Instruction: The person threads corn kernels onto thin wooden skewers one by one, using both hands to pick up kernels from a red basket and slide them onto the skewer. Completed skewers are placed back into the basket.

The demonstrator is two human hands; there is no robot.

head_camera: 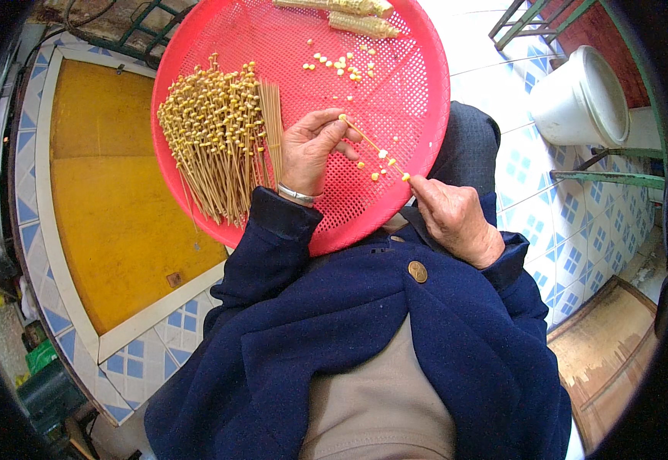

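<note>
Over a round red plastic mesh tray (305, 95) on my lap, I hold a thin wooden skewer (367, 140) between both hands. My left hand (315, 146) pinches its upper end beside a corn kernel (342, 117). My right hand (452, 214) grips the lower end near the tray's rim, with a yellow kernel (406, 177) at the fingertips. On the tray's left lies a thick pile of skewers tipped with corn kernels (213, 126). Beside it is a bundle of bare skewers (272, 118). Loose kernels (348, 63) are scattered near stripped corncobs (363, 24).
A yellow panel with a white frame (132, 230) is at the left, bordered by patterned tiles. To the right stand a white plastic bucket (578, 100) and green metal frame legs (610, 177). A worn wooden board (604, 345) is at the lower right.
</note>
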